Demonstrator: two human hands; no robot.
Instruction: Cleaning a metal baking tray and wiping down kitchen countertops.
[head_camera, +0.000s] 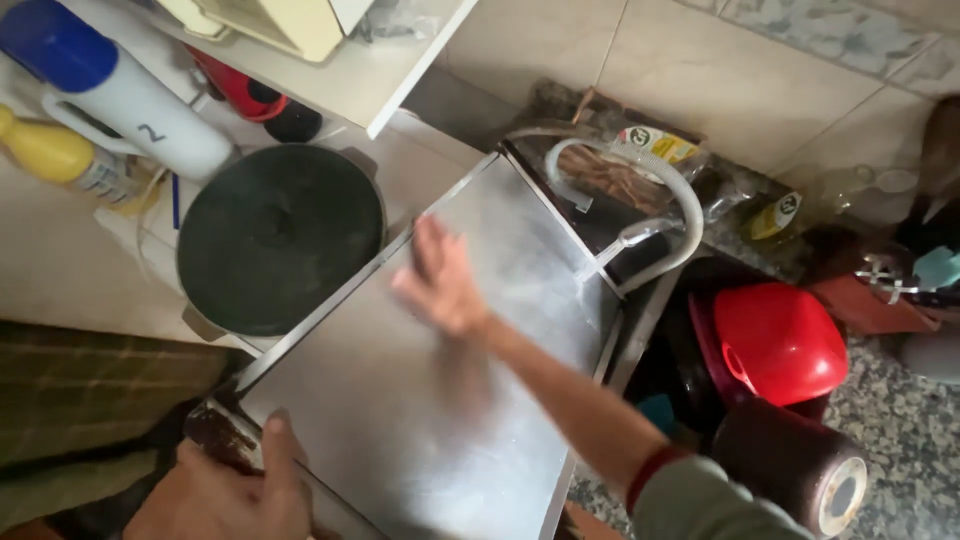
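Observation:
A large flat metal tray lies tilted over the sink area. My left hand grips its near lower-left corner, thumb on top of the sheet. My right hand rests flat and open on the tray's surface near its middle, fingers spread and blurred by motion. A curved grey tap stands just beyond the tray's far right edge.
A dark round lid or pan sits left of the tray. A white bottle with blue cap and a yellow bottle stand at upper left. A red lidded pot and a dark cylinder are at right on the speckled counter.

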